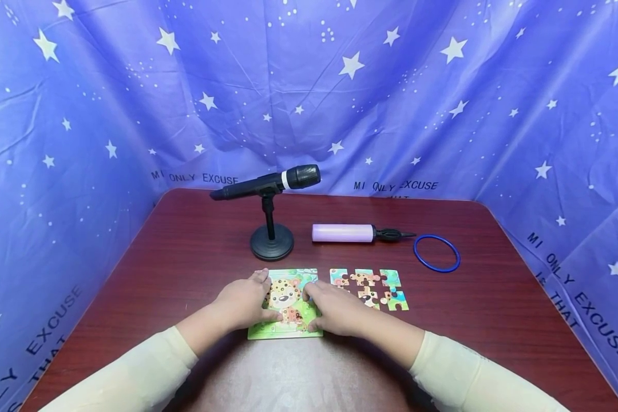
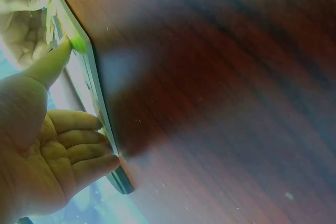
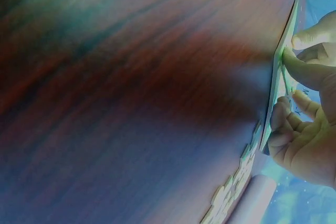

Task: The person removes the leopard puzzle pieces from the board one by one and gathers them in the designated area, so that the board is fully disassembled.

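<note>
A jigsaw puzzle board [image 1: 257, 332] with a spotted cartoon animal lies flat on the table in the head view. My left hand [image 1: 244, 300] rests along its left side; in the left wrist view the straight fingers [image 2: 84, 145] reach the board's edge and the thumb touches the picture. At the right side is my right hand [image 1: 340, 309], its thumb and bent fingers around a thin puzzle piece [image 2: 50, 22] tilted up from the board. That piece is partly covered by the fingers. Loose puzzle pieces [image 1: 390, 278] lie right of the board, some hidden behind the right hand.
Behind the board stands a black microphone [image 1: 301, 177] on a round-based stand [image 1: 272, 243]. A lilac hand pump [image 1: 342, 233] with a black nozzle lies to its right, near a blue ring [image 1: 438, 270]. A starry blue curtain [image 1: 298, 74] surrounds the dark red table [image 1: 134, 286].
</note>
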The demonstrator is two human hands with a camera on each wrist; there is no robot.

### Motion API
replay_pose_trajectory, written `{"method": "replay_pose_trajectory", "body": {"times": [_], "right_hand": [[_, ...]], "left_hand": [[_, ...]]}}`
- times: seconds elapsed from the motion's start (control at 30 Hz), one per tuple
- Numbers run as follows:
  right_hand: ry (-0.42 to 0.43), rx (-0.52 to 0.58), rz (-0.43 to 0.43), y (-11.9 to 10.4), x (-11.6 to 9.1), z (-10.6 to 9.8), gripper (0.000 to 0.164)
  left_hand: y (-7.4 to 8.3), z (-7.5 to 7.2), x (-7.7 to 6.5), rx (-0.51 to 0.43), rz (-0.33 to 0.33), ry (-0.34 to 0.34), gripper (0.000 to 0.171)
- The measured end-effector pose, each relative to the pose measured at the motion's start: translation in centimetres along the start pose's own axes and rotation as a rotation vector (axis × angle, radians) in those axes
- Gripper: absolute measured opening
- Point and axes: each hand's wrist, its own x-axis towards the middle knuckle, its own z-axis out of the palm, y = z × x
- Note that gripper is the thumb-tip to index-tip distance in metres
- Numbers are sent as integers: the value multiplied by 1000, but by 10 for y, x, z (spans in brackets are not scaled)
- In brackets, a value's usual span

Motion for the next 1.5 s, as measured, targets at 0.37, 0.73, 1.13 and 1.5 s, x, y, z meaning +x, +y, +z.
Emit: {"method": "replay_pose_trajectory", "body": {"times": [0.37,0.73,1.13,1.5], "right_hand": [[40,328,-19,14,-2,-12,14],[73,666,67,54,-28,-40,13],[69,736,150,99,-76,-53,16],[22,759,205,122,-109,-44,17]], "left_hand": [[0,0,2,13,4,-12,96],[-1,3,2,13,-4,-31,98],[-2,4,2,9,8,-22,98],[-1,3,2,15,9,-27,98]]}}
